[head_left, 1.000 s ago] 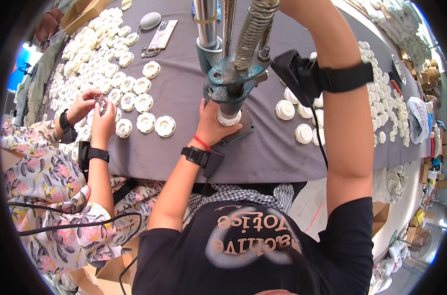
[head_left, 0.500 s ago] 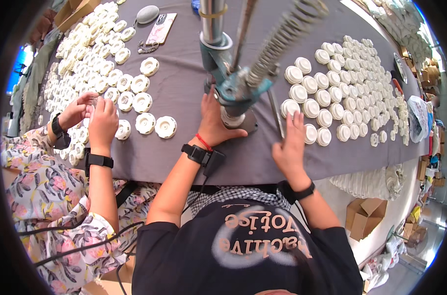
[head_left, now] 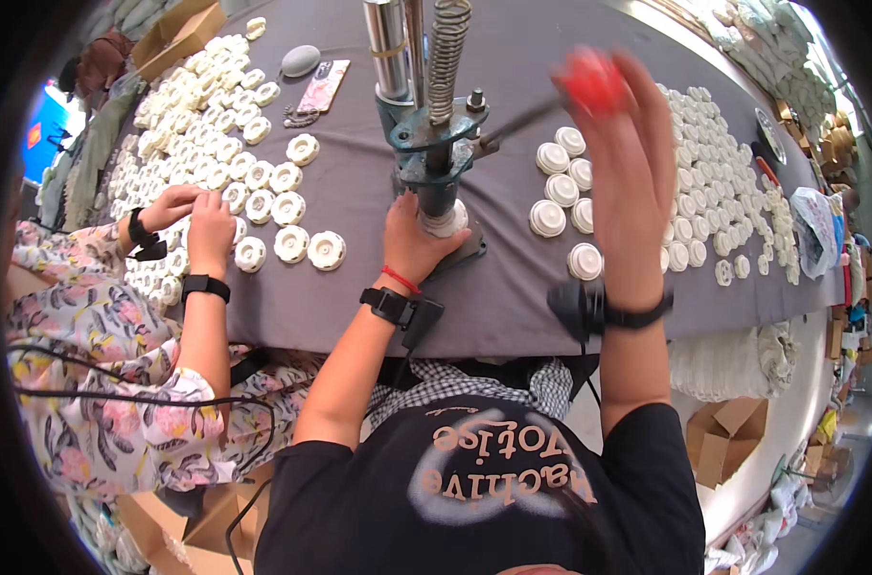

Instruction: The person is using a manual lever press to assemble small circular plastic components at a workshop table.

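Note:
A teal hand press (head_left: 436,158) with a steel column and a coil spring stands in the middle of the table. At its foot my left hand (head_left: 412,240) is curled round a white round plastic part (head_left: 446,220) under the press head, thumb stretched to the right. The fingers behind the press are partly hidden. My right hand (head_left: 632,182) is raised at the right, its fingertips round the red ball knob (head_left: 594,81) at the end of the press lever (head_left: 527,123). Motion blurs the knob and those fingertips.
Rows of white round plastic parts (head_left: 548,218) lie at the right, partly behind my right forearm. Many white ring-shaped parts (head_left: 292,244) cover the left, where a co-worker's hands (head_left: 206,225) handle some. A grey oval object (head_left: 300,61) and cardboard box (head_left: 179,38) sit far left.
My right hand has left the white parts at the right and risen to the lever's red knob. My left hand remains at the press foot. The view has shifted slightly.

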The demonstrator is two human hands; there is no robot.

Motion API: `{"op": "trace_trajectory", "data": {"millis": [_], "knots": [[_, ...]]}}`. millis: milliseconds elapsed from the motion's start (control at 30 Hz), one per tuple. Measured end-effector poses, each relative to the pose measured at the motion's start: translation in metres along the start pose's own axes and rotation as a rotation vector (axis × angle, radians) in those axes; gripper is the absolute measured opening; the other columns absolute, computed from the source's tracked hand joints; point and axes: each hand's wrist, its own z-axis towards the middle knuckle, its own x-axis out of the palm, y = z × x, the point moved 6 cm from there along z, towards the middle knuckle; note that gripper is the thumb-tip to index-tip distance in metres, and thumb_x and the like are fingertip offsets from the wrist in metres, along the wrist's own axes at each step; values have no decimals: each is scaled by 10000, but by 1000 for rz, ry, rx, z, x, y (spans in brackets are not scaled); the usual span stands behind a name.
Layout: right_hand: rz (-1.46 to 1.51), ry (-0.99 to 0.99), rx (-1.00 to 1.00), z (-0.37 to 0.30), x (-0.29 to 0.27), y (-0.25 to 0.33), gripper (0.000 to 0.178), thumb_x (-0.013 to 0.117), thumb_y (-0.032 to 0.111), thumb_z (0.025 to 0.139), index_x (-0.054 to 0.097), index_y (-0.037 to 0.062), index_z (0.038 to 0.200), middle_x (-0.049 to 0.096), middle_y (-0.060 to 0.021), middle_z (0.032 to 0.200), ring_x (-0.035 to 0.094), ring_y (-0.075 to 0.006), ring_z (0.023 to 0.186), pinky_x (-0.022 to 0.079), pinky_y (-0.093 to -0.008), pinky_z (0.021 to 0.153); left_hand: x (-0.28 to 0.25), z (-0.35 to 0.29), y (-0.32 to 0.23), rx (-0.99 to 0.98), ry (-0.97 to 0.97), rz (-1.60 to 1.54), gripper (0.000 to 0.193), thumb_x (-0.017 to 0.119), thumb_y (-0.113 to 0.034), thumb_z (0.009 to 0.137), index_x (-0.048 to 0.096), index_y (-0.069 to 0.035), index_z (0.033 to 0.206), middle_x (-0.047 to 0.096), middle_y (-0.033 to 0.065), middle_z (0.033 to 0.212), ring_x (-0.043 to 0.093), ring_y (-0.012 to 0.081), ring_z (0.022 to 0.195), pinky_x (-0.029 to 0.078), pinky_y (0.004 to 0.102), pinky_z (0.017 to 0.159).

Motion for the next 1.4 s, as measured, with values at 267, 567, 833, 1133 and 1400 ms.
{"op": "trace_trajectory", "data": {"millis": [267,567,833,1133,1400], "knots": [[-1745,472,143,-111,-100,-172,540,630,256,857,498,-5,1310,514,-285,1275,460,-447,1228,360,-510,1044,-32,-75,28,44,-211,266,868,826,-334,678,417,18,1358,622,147,1149,535,313,1137,342,443,1055],[-240,62,843,-207,-70,-133,436,560,218,965,464,-5,1327,555,-199,1266,585,-330,1114,480,-424,954,-65,-15,41,126,-352,778,567,681,-306,853,510,-8,1304,481,195,1379,425,349,1301,238,503,1115],[241,-17,1094,-158,7,-168,456,374,340,1037,421,7,1344,597,-150,1179,676,-252,945,582,-321,778,-16,-53,-33,245,-121,361,649,761,-270,771,507,17,1295,543,208,1298,518,380,1199,403,427,1015],[-172,314,1095,-138,0,-202,442,400,303,1027,472,22,1360,630,-78,821,582,-120,552,482,-260,468,0,5,12,163,159,315,740,828,-426,659,548,-35,1222,589,166,1239,518,325,1219,290,560,1058],[-633,-177,67,25,-25,-91,299,510,175,978,577,-24,1191,660,-77,861,589,-123,740,472,-265,679,8,-10,31,52,-63,317,764,845,-435,623,535,-64,1214,598,134,1251,495,289,1273,225,599,1090]]}}
